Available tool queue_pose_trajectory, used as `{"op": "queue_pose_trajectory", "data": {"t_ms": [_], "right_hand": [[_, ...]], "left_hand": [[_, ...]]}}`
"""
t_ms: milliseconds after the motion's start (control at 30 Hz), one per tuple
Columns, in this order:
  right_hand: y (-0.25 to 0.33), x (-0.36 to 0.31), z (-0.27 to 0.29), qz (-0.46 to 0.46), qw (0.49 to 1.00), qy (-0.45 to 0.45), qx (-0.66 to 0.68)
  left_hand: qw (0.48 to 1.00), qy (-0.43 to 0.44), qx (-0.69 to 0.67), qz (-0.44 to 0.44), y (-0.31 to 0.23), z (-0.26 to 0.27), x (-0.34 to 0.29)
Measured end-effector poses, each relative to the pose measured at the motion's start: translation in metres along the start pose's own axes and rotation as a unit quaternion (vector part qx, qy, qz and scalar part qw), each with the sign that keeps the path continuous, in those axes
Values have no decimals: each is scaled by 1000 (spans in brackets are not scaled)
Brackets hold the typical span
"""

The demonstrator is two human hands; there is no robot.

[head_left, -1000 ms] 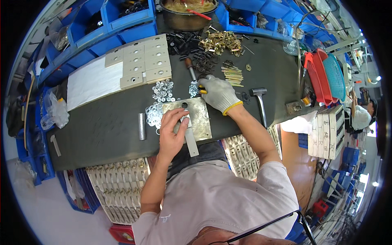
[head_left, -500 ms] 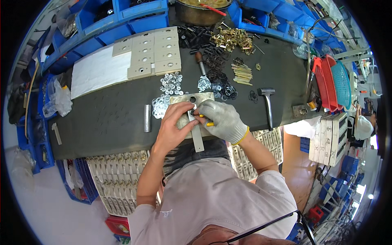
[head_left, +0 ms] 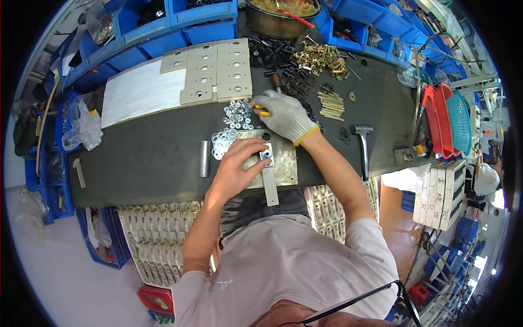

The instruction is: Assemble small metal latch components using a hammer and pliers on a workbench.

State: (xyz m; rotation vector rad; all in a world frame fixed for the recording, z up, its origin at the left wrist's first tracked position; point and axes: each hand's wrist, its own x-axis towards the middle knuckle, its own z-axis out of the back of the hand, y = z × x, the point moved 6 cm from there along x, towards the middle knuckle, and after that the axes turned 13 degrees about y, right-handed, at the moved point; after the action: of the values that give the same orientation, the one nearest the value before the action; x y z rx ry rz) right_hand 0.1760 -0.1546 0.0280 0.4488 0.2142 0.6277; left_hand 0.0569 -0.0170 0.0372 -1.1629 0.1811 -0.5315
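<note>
Grey strip (head_left: 271,188) lies nearest, long axis pointing toward my body; my bare left hand (head_left: 233,169) grips its far end, thumb and forefinger narrow. Beyond, silver discs (head_left: 236,115) lie just left of my nearer, gloved right hand (head_left: 286,116); its grip I cannot tell.

Teal basket (head_left: 460,124) beside red basket (head_left: 437,122), right; plastic bag (head_left: 86,132), left.

Wears a loose, pale grey-beige T-shirt (head_left: 305,256), short in the sleeves (head_left: 364,235), with a small light mark (head_left: 224,284) on the left of the chest. Wears dark, creased trousers (head_left: 291,202) and dark-framed glasses (head_left: 402,290). Has a whitish knitted glove (head_left: 290,115) on the right hand (head_left: 284,113) (yellow-trimmed at the cuff (head_left: 306,135) and the finger openings). Leaves the left hand (head_left: 237,167) bare.
</note>
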Motion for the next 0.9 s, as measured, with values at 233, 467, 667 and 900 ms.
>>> {"op": "queue_pose_trajectory", "data": {"t_ms": [233,467,667,900], "right_hand": [[-3,32,-16,3,992,75,-104],[8,-20,20,-49,999,-18,-6],[5,-112,11,-139,986,-15,86],[6,-139,-8,-136,978,-58,148]], "left_hand": [[999,-47,-13,3,3,-4,-3],[998,-68,-1,4,8,-5,-10],[999,-39,16,-4,5,0,-2],[999,18,22,-19,5,9,6]]}}
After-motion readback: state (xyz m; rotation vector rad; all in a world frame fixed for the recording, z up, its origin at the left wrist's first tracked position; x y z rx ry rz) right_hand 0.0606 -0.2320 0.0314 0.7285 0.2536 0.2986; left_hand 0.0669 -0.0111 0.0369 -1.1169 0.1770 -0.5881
